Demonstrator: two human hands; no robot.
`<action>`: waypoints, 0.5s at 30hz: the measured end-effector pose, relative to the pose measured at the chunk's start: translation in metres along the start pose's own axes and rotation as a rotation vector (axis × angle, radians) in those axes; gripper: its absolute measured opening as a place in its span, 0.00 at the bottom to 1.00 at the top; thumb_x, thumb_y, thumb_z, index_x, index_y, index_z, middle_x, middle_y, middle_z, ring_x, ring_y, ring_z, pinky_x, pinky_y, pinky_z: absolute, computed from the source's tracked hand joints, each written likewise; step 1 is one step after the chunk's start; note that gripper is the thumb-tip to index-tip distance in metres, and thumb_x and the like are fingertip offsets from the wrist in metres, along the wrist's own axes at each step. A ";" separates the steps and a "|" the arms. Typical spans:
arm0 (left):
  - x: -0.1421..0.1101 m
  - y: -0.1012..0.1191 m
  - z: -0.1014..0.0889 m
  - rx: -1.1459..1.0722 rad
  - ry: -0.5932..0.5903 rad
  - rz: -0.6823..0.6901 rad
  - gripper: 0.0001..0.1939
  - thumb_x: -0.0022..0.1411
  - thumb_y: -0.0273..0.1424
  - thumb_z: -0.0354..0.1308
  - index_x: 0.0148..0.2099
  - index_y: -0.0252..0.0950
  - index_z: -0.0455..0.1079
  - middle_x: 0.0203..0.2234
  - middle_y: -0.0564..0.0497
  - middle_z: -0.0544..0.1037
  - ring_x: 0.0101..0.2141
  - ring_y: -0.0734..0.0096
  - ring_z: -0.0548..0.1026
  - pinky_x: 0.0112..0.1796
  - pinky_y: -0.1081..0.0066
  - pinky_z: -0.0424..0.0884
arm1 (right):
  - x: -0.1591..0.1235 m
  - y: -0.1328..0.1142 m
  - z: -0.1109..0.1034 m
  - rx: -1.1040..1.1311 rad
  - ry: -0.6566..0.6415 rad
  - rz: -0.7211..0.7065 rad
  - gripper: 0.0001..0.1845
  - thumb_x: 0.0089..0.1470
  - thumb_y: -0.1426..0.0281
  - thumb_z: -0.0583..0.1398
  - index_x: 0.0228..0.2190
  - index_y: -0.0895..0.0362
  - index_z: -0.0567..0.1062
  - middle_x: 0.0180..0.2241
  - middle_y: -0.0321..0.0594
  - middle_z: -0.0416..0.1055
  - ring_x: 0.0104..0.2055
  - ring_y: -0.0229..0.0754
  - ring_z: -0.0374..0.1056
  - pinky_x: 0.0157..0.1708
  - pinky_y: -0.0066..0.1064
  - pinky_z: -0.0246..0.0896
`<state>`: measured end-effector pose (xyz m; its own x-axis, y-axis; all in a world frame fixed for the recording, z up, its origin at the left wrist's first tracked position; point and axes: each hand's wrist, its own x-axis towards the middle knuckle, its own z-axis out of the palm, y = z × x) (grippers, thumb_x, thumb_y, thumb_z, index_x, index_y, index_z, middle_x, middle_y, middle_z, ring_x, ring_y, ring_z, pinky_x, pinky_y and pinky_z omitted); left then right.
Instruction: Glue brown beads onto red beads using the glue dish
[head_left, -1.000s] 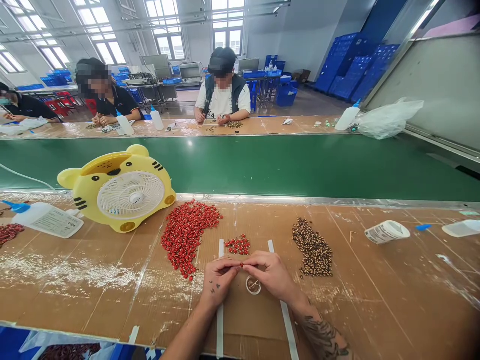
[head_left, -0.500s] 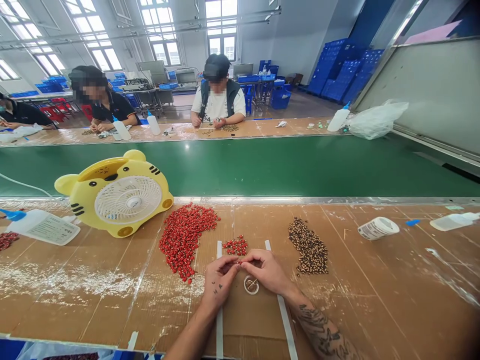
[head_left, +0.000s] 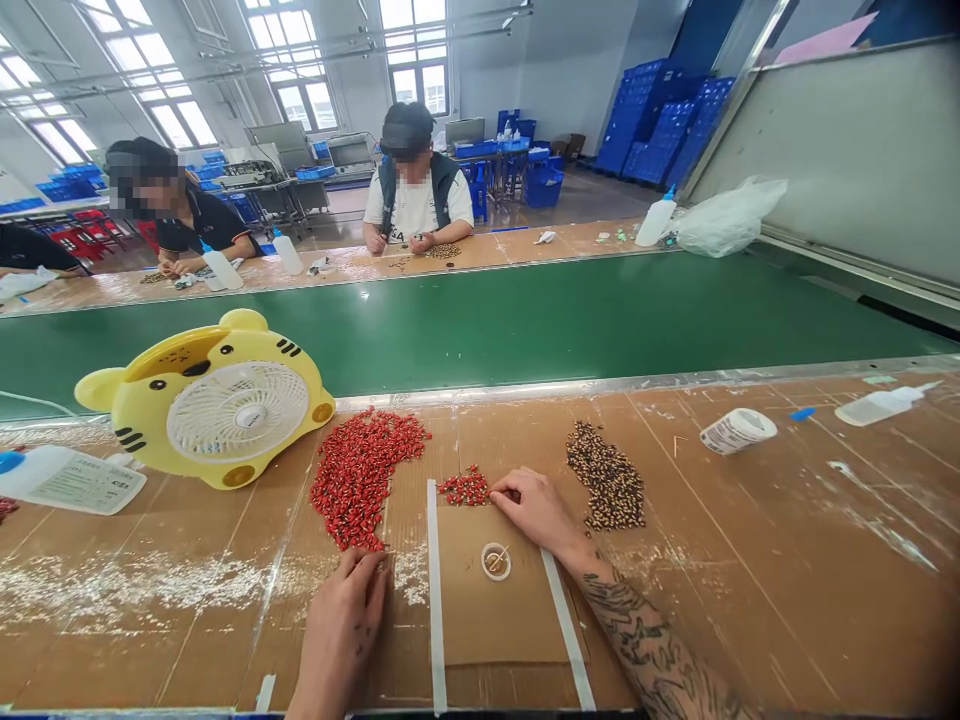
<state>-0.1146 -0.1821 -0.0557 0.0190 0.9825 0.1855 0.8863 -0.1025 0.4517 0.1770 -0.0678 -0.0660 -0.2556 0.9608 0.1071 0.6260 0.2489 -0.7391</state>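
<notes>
At the near tip of a large heap of small red pieces [head_left: 364,470], my left hand [head_left: 346,605] has its fingers curled and brought together. Whatever is between those fingertips is hidden. My right hand [head_left: 536,510] touches the right edge of a smaller group of red pieces [head_left: 463,488], thumb and forefinger pinched; I cannot make out anything in the pinch. Between the hands, a small round clear dish [head_left: 496,562] with brownish contents and a thin stick lies on a cardboard sheet [head_left: 502,625] edged with white tape strips.
A heap of dark-and-tan pieces [head_left: 606,478] lies right of my right hand. The yellow animal-faced fan [head_left: 217,400] and a white bottle [head_left: 75,480] are at left; a white tub [head_left: 739,431] is at right. Co-workers sit beyond the green belt [head_left: 480,330].
My hands were together above the dish and have parted. The left moved left to the large red heap; the right moved slightly to the small red group. The view shifted a little.
</notes>
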 end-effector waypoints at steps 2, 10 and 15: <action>-0.007 -0.007 0.001 0.031 -0.026 0.024 0.12 0.66 0.31 0.49 0.40 0.41 0.75 0.37 0.48 0.79 0.32 0.65 0.80 0.34 0.70 0.74 | 0.000 -0.001 0.000 0.004 -0.010 -0.014 0.10 0.56 0.68 0.60 0.27 0.55 0.80 0.30 0.40 0.78 0.37 0.45 0.70 0.40 0.35 0.61; -0.002 -0.004 0.007 0.073 -0.054 0.093 0.12 0.67 0.29 0.48 0.36 0.40 0.73 0.31 0.49 0.78 0.30 0.65 0.79 0.32 0.70 0.73 | -0.014 0.001 -0.033 0.068 -0.036 0.032 0.11 0.56 0.68 0.58 0.33 0.56 0.81 0.34 0.40 0.78 0.34 0.43 0.70 0.36 0.32 0.62; 0.002 -0.001 0.003 0.146 -0.175 0.113 0.13 0.67 0.28 0.46 0.36 0.39 0.72 0.30 0.48 0.78 0.30 0.65 0.78 0.33 0.70 0.70 | -0.034 -0.013 -0.039 0.142 -0.279 -0.042 0.08 0.54 0.68 0.62 0.32 0.55 0.82 0.29 0.37 0.76 0.30 0.40 0.69 0.31 0.29 0.61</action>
<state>-0.1143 -0.1793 -0.0581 0.1901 0.9794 0.0677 0.9314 -0.2017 0.3032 0.2062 -0.0991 -0.0344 -0.4839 0.8745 -0.0325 0.5064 0.2496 -0.8254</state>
